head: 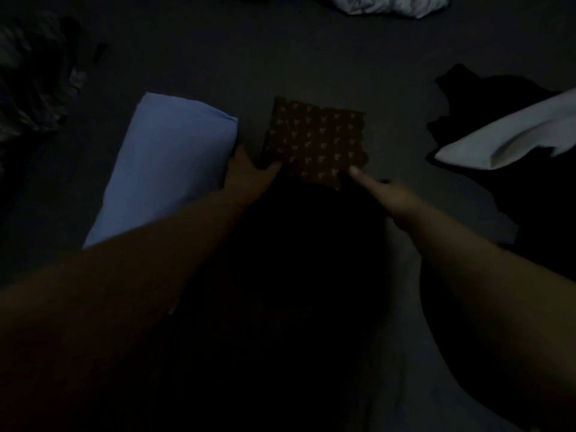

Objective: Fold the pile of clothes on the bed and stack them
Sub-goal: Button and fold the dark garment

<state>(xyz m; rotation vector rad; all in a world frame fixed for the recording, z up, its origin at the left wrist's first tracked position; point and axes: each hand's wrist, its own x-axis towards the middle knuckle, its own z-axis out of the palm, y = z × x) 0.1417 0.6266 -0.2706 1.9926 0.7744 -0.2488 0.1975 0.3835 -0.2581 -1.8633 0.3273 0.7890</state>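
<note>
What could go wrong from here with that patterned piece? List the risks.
1. The left hand pinches only the corner of the folded patterned cloth while the right hand just touches its near edge with a straight finger; lifted like this, the fold may fall open.
2. The scene is very dark, so edges could end up misaligned.
3. The folded blue garment lies close alongside and could get nudged.

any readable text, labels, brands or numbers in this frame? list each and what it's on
None readable; the frame is very dark.
Patterned folded cloth: small repeated pale motifs, a print rather than letters.
Light blue folded garment: plain, no label showing.
White garment: plain, no tag visible.
Pale crumpled fabric at the top edge: mottled, no text.
</note>
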